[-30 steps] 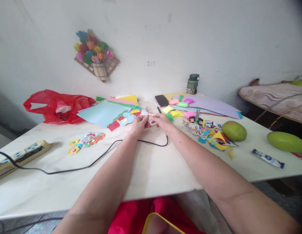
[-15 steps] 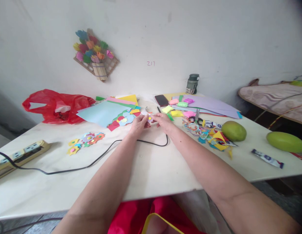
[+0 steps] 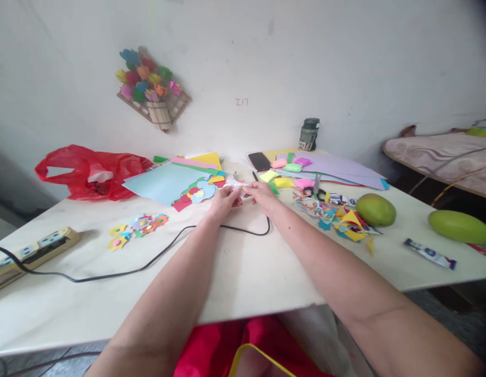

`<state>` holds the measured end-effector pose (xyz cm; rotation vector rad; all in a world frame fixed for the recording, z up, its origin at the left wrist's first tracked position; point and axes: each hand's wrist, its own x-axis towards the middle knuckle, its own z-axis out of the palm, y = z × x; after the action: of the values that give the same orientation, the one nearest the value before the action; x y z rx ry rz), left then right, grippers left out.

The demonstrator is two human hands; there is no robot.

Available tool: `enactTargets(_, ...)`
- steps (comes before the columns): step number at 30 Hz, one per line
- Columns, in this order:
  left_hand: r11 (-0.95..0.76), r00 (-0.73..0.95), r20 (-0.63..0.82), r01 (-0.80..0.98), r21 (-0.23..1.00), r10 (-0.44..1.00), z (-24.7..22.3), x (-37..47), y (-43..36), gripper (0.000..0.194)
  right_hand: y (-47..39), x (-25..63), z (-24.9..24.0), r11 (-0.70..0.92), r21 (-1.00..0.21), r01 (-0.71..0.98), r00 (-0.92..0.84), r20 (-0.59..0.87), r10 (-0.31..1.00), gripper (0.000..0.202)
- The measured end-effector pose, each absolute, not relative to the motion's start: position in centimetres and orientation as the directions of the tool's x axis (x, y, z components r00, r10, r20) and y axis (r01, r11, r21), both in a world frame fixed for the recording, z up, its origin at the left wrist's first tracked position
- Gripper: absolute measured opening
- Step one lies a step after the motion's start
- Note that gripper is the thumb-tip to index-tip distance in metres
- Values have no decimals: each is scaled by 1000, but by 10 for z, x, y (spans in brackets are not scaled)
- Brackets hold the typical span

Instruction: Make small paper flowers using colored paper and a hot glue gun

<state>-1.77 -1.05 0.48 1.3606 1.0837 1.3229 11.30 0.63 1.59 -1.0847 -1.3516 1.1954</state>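
My left hand (image 3: 226, 200) and my right hand (image 3: 263, 193) meet over the middle of the table, fingers pinched together. Between their fingertips is a small pale lilac paper flower (image 3: 243, 193), mostly covered by the fingers. Just left of my left hand lies a cluster of cut paper flower shapes (image 3: 203, 190) in blue, red, yellow and green. Nearer the left side rest several layered paper flowers (image 3: 141, 223) with coloured centres. A black cable (image 3: 243, 231) runs beneath my wrists.
Soft clay packets (image 3: 284, 183), scissors (image 3: 317, 188), paper scraps (image 3: 351, 226), two green fruits (image 3: 375, 210) and a tube (image 3: 430, 253) lie to the right. A phone (image 3: 260, 162) and bottle (image 3: 309, 134) are behind. Leftward are a red bag (image 3: 86, 173) and a power strip (image 3: 34, 255).
The lilac paper flower has tilted between my fingers, and its yellow centre no longer shows. Both hands stay in nearly the same place; the view has shifted slightly.
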Motion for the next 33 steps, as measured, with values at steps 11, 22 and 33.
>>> enactTargets(11,-174,92,178,-50,983,980,10,-20,-14,42,6,113,15,151,-988,-6,-110,151,982,17)
enactTargets(22,-185,0,185,-24,983,983,7,-19,-11,37,4,112,17,90,-995,-34,-175,95,980,25)
enactTargets(33,-134,90,144,-103,986,986,9,-23,-15,38,8,113,15,98,-995,1,-99,98,990,17)
